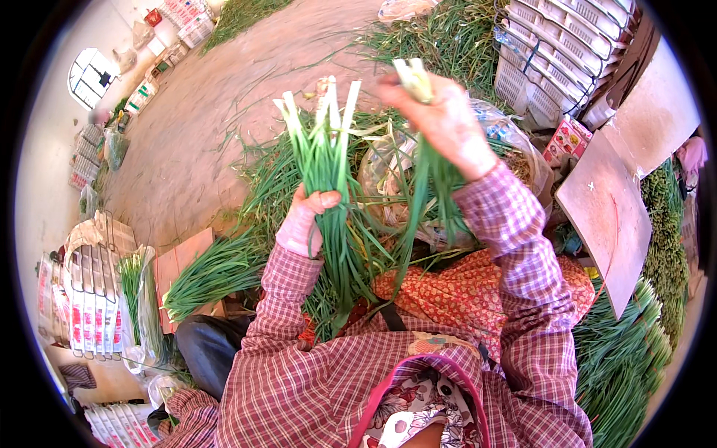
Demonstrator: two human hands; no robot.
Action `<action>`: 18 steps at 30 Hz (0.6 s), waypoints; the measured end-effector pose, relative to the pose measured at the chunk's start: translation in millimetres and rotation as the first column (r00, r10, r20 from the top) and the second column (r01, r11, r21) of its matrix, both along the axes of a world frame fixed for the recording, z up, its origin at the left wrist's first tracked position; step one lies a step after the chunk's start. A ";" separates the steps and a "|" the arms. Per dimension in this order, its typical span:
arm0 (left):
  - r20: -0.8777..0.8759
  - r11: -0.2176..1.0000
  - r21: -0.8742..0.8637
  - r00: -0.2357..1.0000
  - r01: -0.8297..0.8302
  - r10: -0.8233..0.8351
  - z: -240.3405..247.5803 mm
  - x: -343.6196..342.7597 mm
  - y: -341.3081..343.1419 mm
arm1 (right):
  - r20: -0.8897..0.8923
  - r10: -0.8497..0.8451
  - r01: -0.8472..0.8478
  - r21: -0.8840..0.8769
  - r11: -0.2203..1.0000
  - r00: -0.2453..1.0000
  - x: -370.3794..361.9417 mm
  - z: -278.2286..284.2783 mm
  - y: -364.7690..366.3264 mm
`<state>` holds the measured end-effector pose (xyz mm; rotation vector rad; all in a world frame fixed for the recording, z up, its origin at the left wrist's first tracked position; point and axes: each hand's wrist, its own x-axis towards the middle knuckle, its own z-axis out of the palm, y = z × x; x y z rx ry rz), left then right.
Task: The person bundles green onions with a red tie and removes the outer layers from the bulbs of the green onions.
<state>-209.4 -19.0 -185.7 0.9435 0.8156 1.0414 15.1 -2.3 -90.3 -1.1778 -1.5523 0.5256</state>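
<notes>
Head view: the left bunch (323,160), a splayed handful of green stalks, is held out over the lap, pale ends pointing away from the person and leaves trailing back toward the body. The left hand (308,216) grasps it around the middle, thumb across the stalks. Its pale ends sit at uneven heights and fan apart; no tie shows around it, so this bunch looks unfinished. The right hand (447,123), raised just beside, is closed around the right bunch (433,175), a slimmer one whose pale ends poke out above the fingers (whether anything binds them under the hand, I cannot tell).

Beneath and around both lie loose greens (261,175), tangled, with yellowed leaves among them; how much of this is usable and how much is waste is unclear. Just beyond the right bunch, a clear bag (371,175) holds what look like scraps.

Farther left, a laid pile (213,276) rests partly on a brown board (179,261), its stalks lined up roughly one way, and more stalks stand in a plastic sleeve (133,291). At the lower right, a large stack (620,366) lies with pale ends together along its outer edge. These orderly lots suggest that a good share is sorted. Another heap (455,37) spreads near the crates (560,52), so the work appears partway along, with plenty left.
</notes>
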 end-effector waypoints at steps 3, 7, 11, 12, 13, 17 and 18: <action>0.179 0.991 -0.087 0.980 0.100 -0.084 4.2 10.5 -3.4 | -0.113 0.124 -0.137 -0.111 0.984 0.986 -11.1 -14.1 12.0; 0.097 0.999 0.035 0.995 0.002 -0.005 -8.3 -2.7 7.2 | -0.427 0.078 -0.111 -0.052 0.992 0.901 15.8 -7.0 6.5; 0.093 0.992 -0.063 0.989 -0.113 0.119 -26.5 -38.6 21.6 | -0.352 -0.416 0.425 -0.057 0.904 0.839 110.4 25.8 -10.7; 0.071 0.993 -0.028 0.991 -0.114 0.115 -23.0 -41.2 21.2 | -0.384 -0.441 0.481 0.010 0.877 0.811 123.2 38.0 -22.8; 0.051 0.995 0.001 0.993 -0.105 0.104 -23.9 -41.1 23.2 | -0.445 -0.344 0.427 0.099 0.899 0.827 128.6 43.8 -29.0; 0.036 0.999 -0.018 0.999 -0.032 0.033 -15.2 -25.1 15.5 | -0.353 -0.191 0.258 0.154 0.954 0.916 113.1 27.6 -31.6; 0.029 0.999 -0.039 1.000 0.010 -0.009 -7.8 -17.2 12.8 | -0.300 -0.155 0.207 0.149 0.967 0.941 91.7 25.2 -33.5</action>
